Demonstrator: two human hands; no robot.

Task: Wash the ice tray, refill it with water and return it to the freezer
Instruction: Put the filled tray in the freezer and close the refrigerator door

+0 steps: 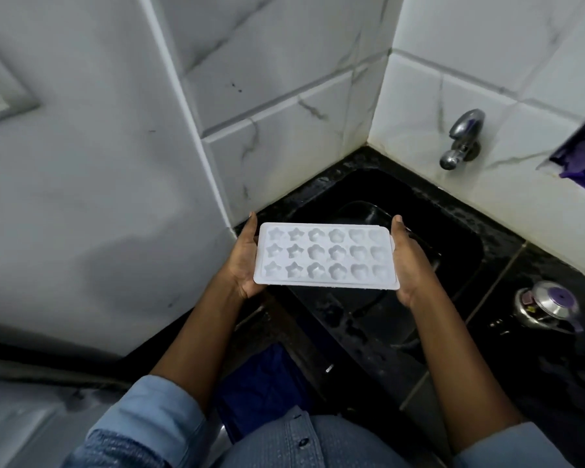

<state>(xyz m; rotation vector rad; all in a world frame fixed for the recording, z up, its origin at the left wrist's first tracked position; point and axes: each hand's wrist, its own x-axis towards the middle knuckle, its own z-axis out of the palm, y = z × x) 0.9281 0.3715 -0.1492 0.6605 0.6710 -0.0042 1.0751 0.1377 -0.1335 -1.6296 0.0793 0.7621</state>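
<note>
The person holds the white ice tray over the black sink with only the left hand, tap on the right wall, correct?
Not quite. The head view shows both hands holding it: the left hand grips one short end of the ice tray, the right hand the other. It is over the black sink, with the tap on the right wall.

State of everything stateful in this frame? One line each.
ice tray: held level, cavities up; water inside, cannot tell
left hand: holds the tray's left end
right hand: holds the tray's right end
tap: no stream visible
sink: dark, contents unclear
steel lid: lying knob up, right of the sink
</note>
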